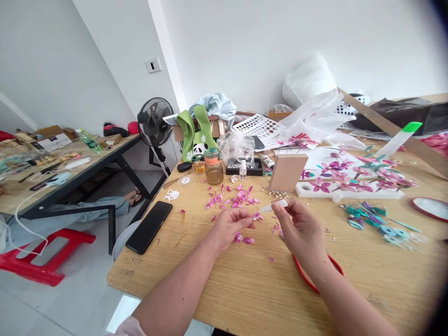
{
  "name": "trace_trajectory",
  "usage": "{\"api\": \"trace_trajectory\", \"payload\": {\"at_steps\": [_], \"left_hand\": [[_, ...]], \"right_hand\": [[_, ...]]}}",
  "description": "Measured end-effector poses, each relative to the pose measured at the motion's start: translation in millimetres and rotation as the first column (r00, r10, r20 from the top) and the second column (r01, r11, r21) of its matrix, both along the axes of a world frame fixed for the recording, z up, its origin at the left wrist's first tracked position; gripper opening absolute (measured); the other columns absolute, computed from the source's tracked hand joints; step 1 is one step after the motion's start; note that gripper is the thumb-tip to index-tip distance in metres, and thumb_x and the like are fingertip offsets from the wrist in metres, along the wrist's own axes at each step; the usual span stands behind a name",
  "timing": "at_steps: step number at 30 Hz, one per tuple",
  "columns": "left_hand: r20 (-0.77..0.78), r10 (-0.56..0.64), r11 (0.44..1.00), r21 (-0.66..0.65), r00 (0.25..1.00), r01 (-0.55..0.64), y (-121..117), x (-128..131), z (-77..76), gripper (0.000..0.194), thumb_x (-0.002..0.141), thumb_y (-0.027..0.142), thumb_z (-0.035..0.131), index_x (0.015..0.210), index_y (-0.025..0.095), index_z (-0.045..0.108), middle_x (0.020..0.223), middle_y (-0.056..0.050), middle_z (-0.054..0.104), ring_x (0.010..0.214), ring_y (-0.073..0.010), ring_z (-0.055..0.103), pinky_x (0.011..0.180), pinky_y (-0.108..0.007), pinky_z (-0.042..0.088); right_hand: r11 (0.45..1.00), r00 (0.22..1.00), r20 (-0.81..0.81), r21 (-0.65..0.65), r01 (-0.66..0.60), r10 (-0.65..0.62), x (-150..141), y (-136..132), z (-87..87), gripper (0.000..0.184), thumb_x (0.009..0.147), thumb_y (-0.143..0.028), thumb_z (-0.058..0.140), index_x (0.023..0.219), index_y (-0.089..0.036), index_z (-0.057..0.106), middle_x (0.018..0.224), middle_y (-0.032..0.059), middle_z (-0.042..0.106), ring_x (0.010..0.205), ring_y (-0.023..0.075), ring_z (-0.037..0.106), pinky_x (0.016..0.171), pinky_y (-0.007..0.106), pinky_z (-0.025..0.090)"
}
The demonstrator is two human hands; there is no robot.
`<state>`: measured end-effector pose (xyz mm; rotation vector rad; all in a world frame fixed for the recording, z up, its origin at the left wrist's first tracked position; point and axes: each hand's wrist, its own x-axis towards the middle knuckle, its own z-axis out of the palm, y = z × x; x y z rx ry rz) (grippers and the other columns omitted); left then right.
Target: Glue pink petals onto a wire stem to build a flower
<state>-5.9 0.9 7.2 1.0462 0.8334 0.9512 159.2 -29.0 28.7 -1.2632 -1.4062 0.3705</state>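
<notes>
In front of me, my left hand [231, 227] pinches a small pink flower petal piece [258, 216] with a pearl-like white bead at its base. My right hand [301, 232] grips a small white tube [279, 204] between thumb and fingers. The tube's thin pointed nozzle is directed left and sits close to the petal piece; whether they touch I cannot tell. Below my left fingers lie a few loose pink petals [244, 239]. A wider scatter of pink petals [238, 196] spreads behind my hands.
A black phone [149, 227] lies at the left edge. Behind stand a lidded jar [213, 168], a small clear bottle [242, 170] and a wooden block [287, 172]. Finished-looking pink flowers [341, 179] stand in a white foam strip [350, 190]. A red-rimmed round object [304, 275] is under my right forearm.
</notes>
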Motion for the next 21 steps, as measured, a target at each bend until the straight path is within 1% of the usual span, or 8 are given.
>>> {"api": "trace_trajectory", "payload": {"at_steps": [3, 6, 7, 9, 10, 14, 17, 21], "left_hand": [[-0.001, 0.002, 1.0, -0.01, 1.0, -0.002, 0.9, 0.0, -1.4, 0.035, 0.059, 0.041, 0.08, 0.072, 0.011, 0.066, 0.067, -0.003, 0.061, 0.066, -0.0105, 0.056, 0.059, -0.022, 0.047], [0.003, 0.005, 1.0, -0.012, 1.0, -0.005, 1.6, -0.3, -3.2, 0.036, 0.059, 0.041, 0.08, 0.074, 0.011, 0.066, 0.069, -0.003, 0.062, 0.067, -0.0115, 0.057, 0.059, -0.023, 0.047], [0.004, 0.007, 1.0, -0.01, 1.0, -0.007, 1.8, -0.3, -3.5, 0.036, 0.06, 0.041, 0.08, 0.074, 0.011, 0.066, 0.068, -0.003, 0.062, 0.067, -0.0115, 0.057, 0.06, -0.023, 0.047], [0.007, 0.015, 1.0, -0.001, 1.0, -0.015, 2.0, -0.1, -3.6, 0.034, 0.06, 0.04, 0.08, 0.074, 0.012, 0.067, 0.067, -0.003, 0.063, 0.065, -0.011, 0.057, 0.062, -0.024, 0.047], [0.01, 0.018, 1.0, 0.003, 1.0, -0.018, 2.1, 0.1, -3.4, 0.033, 0.06, 0.039, 0.08, 0.073, 0.012, 0.067, 0.066, -0.002, 0.063, 0.065, -0.0106, 0.057, 0.063, -0.024, 0.046], [0.02, 0.017, 1.0, 0.003, 1.0, -0.017, 2.0, 0.7, -2.6, 0.031, 0.061, 0.038, 0.08, 0.072, 0.012, 0.067, 0.065, -0.001, 0.063, 0.064, -0.0099, 0.057, 0.068, -0.025, 0.046], [0.023, 0.022, 1.0, -0.007, 1.0, -0.022, 1.9, 0.5, -3.1, 0.032, 0.06, 0.038, 0.08, 0.073, 0.012, 0.067, 0.065, -0.001, 0.063, 0.064, -0.0097, 0.057, 0.068, -0.025, 0.046], [0.029, 0.018, 1.0, -0.008, 0.999, -0.018, 2.3, -0.3, -4.9, 0.033, 0.06, 0.039, 0.08, 0.073, 0.012, 0.066, 0.065, -0.001, 0.062, 0.064, -0.0097, 0.057, 0.067, -0.025, 0.046]], "right_hand": [[0.996, 0.996, 0.078, 0.082, 0.03, -0.037, -2.4, -1.7, 1.5, 0.019, 0.09, -0.037, 0.054, 0.081, -0.02, 0.057, 0.068, 0.0001, 0.058, 0.059, 0.0148, 0.053, 0.06, 0.028, 0.041], [0.995, 0.988, 0.155, 0.091, -0.031, 0.017, -3.3, -2.9, 3.0, 0.018, 0.09, -0.035, 0.054, 0.08, -0.021, 0.057, 0.067, -0.0002, 0.056, 0.059, 0.015, 0.053, 0.059, 0.028, 0.042], [0.995, 0.987, 0.158, 0.096, -0.028, 0.013, -3.2, -3.4, 3.4, 0.017, 0.09, -0.035, 0.054, 0.081, -0.021, 0.057, 0.068, 0.0, 0.057, 0.06, 0.0153, 0.054, 0.06, 0.029, 0.042], [0.992, 0.991, 0.126, 0.119, 0.03, -0.045, -2.8, -4.3, 4.1, 0.015, 0.09, -0.034, 0.054, 0.084, -0.021, 0.058, 0.071, 0.0008, 0.058, 0.062, 0.0158, 0.054, 0.062, 0.029, 0.043], [0.993, 0.992, 0.112, 0.114, 0.043, -0.056, -2.7, -4.6, 4.2, 0.014, 0.09, -0.034, 0.054, 0.085, -0.021, 0.058, 0.071, 0.0011, 0.059, 0.063, 0.016, 0.055, 0.063, 0.029, 0.043], [0.998, 0.988, 0.15, 0.05, -0.033, 0.025, -3.2, -4.1, 2.7, 0.02, 0.09, -0.038, 0.054, 0.078, -0.022, 0.056, 0.071, 0.0019, 0.059, 0.063, 0.0165, 0.054, 0.06, 0.029, 0.042], [0.995, 0.995, 0.092, 0.089, 0.038, -0.046, -3.9, -3.7, 1.3, 0.016, 0.089, -0.036, 0.055, 0.085, -0.021, 0.058, 0.076, 0.0025, 0.061, 0.066, 0.0164, 0.055, 0.063, 0.03, 0.043], [0.999, 0.992, 0.128, 0.048, 0.003, -0.009, -5.0, -4.4, 1.7, 0.018, 0.089, -0.036, 0.056, 0.08, -0.021, 0.058, 0.072, 0.0013, 0.06, 0.065, 0.0161, 0.055, 0.061, 0.028, 0.041]]}}
